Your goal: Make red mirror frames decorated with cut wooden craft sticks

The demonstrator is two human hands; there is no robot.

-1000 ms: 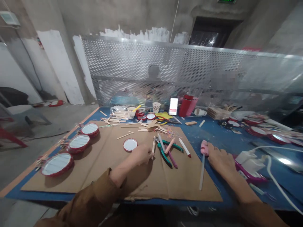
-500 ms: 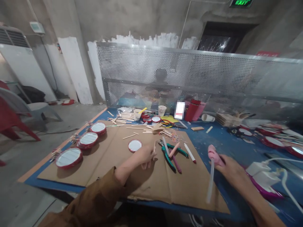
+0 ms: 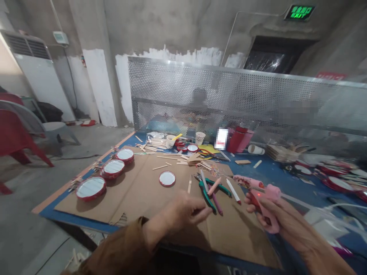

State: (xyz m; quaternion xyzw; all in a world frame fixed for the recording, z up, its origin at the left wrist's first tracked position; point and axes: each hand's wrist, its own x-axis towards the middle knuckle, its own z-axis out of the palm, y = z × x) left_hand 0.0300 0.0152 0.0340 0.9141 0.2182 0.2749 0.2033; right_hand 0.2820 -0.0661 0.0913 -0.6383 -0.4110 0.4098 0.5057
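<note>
Our right hand (image 3: 275,210) is wrapped around the handle of 1 pink and red plastic glue gun (image 3: 256,185), fingers bent and closed on it. Gun is up off the table, over the cardboard's right edge, nozzle pointing left, small red light lit, 1 translucent glue stick (image 3: 292,199) out the back.

Our left hand (image 3: 180,214), below 1 brown cloth sleeve (image 3: 123,244), is over the middle of 1 flat brown cardboard sheet (image 3: 134,198), half curled, thumb and fingers pointing right. We see nothing in the grip, but the inner palm is hidden, so we can't tell if it holds anything.

Just beyond it, 1 thin pale wooden stick (image 3: 189,184) lies on the cardboard. To its left, 1 round white disc with a red rim (image 3: 167,178) lies flat. To its right, we have 1 pair of teal-handled pliers (image 3: 207,198), with 1 purple marker (image 3: 217,205) and 1 peach-coloured marker (image 3: 214,187) overlapping it, plus 1 white marker with a red end (image 3: 233,191) near the nozzle.

Along the left edge, we count 3 round red-sided pieces with pale striped tops (image 3: 91,188) in a row. Blue tabletop (image 3: 249,172) underneath.
</note>
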